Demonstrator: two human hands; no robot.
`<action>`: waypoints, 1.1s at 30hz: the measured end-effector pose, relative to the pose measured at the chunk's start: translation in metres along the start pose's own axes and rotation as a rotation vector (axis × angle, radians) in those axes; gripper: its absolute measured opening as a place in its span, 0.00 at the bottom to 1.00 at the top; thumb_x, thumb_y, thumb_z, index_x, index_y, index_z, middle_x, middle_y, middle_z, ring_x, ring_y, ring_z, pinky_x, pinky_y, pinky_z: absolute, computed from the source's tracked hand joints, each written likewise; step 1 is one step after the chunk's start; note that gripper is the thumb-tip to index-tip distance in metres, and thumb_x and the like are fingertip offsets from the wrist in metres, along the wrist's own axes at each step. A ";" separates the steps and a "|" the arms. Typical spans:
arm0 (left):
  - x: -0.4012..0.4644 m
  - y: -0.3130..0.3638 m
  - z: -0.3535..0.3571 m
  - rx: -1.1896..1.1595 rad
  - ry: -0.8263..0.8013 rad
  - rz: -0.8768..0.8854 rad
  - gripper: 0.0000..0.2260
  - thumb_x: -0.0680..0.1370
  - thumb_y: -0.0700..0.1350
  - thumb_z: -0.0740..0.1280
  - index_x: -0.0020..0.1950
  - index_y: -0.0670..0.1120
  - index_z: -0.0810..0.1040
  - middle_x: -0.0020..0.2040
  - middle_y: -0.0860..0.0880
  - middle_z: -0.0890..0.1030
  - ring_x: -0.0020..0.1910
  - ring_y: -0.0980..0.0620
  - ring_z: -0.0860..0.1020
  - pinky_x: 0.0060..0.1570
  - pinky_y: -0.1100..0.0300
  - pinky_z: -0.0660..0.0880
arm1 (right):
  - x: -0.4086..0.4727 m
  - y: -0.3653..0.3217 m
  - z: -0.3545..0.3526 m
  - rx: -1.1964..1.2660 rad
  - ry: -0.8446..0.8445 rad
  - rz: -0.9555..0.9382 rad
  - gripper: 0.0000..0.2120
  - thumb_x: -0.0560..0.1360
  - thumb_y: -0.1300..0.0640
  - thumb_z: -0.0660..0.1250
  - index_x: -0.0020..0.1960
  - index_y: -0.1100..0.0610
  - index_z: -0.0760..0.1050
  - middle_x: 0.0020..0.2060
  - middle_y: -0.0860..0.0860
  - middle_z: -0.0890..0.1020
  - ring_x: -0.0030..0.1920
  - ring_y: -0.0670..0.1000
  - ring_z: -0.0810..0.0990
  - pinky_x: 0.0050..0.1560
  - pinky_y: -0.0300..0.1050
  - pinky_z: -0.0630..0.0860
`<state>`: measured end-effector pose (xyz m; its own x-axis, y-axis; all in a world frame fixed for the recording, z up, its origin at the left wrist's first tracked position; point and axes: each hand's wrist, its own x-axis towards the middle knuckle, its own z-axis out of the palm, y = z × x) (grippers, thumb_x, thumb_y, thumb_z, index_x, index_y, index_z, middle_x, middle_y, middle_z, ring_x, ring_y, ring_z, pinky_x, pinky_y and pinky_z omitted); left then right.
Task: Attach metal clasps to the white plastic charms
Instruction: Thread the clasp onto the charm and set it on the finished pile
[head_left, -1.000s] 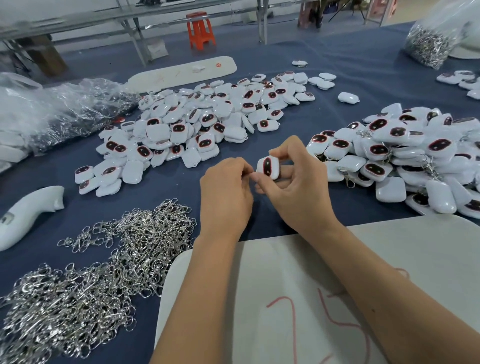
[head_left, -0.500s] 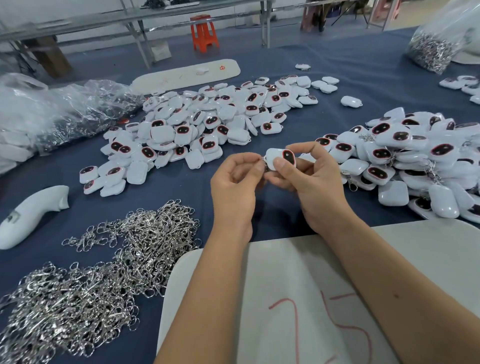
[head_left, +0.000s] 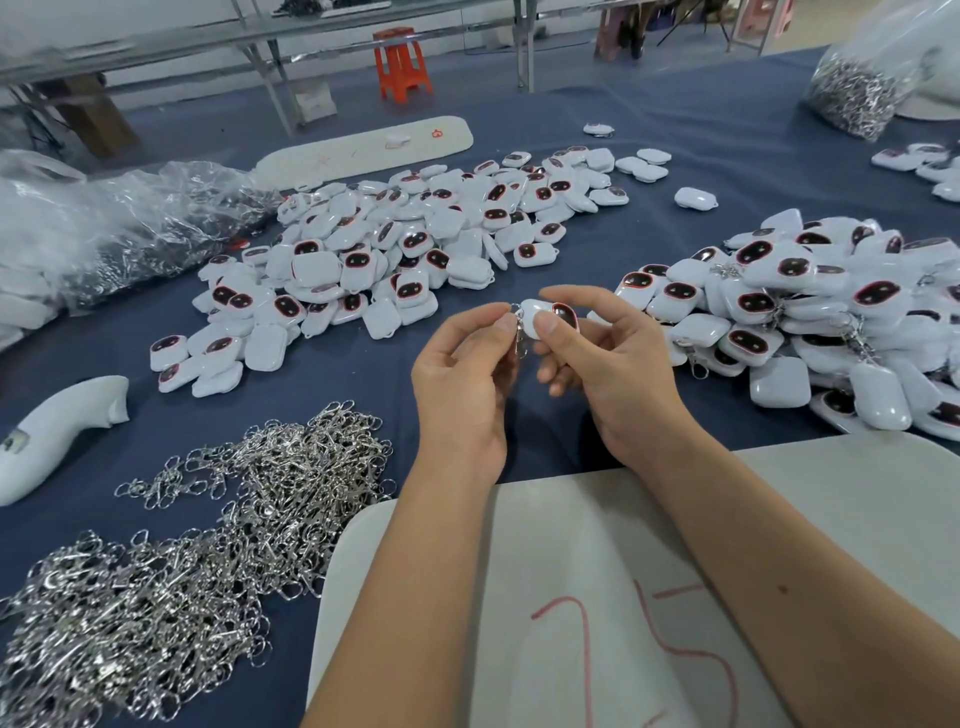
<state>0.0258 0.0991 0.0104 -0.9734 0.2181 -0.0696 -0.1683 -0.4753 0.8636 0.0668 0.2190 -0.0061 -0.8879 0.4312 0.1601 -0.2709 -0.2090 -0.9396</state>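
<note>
- I see both hands raised above the tabletop (head_left: 675, 130), which is covered in dark blue cloth, meeting near the middle of the view.
- My right hand (head_left: 618, 379) pinches a white charm (head_left: 540, 317) between thumb and forefinger; its dark oval face with a red rim points up and to the right.
- My left hand (head_left: 462, 384) pinches a metal clasp (head_left: 519, 332) at the charm's left edge, with the clasp hanging down between the two hands. I cannot tell whether it is fully hooked through the charm's loop.
- A loose pile of clasps (head_left: 182, 545) lies on the cloth to the lower left, beside a white board (head_left: 831, 493) marked with red strokes, which lies under my forearms.
- A spread of bare charms (head_left: 389, 249) lies beyond the hands, centre-left.
- A second heap of charms (head_left: 831, 322) sits to the right, with some clasps visible among them.
- A crumpled clear plastic bag (head_left: 130, 218) sits at the far left, and a bag of clasps (head_left: 857, 98) at the far right corner.
- A white curved object (head_left: 57, 431) lies at the left edge, and a long white board (head_left: 363, 150) sits behind the bare charms.
- An orange stool (head_left: 402, 65) stands on the floor past the tabletop.
</note>
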 end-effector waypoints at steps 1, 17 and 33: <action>0.001 0.000 0.000 0.017 -0.002 0.026 0.08 0.79 0.31 0.68 0.46 0.42 0.82 0.36 0.46 0.81 0.35 0.53 0.78 0.39 0.64 0.77 | 0.000 0.000 0.000 0.011 -0.010 0.009 0.09 0.78 0.62 0.74 0.58 0.58 0.82 0.36 0.56 0.84 0.30 0.51 0.80 0.31 0.40 0.77; 0.005 -0.008 -0.002 0.428 0.122 0.376 0.06 0.75 0.36 0.70 0.46 0.47 0.84 0.36 0.50 0.84 0.36 0.52 0.81 0.41 0.57 0.80 | 0.002 0.003 -0.003 0.075 -0.026 0.067 0.09 0.77 0.63 0.75 0.57 0.58 0.82 0.41 0.56 0.87 0.33 0.48 0.82 0.34 0.37 0.78; 0.016 0.009 -0.025 1.252 -0.187 0.701 0.08 0.73 0.32 0.69 0.44 0.44 0.82 0.41 0.51 0.76 0.38 0.58 0.73 0.40 0.68 0.68 | -0.001 0.006 0.002 -0.072 0.001 0.016 0.10 0.77 0.66 0.75 0.57 0.62 0.79 0.39 0.55 0.86 0.32 0.51 0.83 0.34 0.41 0.80</action>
<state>0.0052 0.0772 0.0051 -0.7465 0.4106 0.5236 0.6648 0.4935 0.5608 0.0653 0.2159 -0.0118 -0.8915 0.4294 0.1446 -0.2290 -0.1518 -0.9615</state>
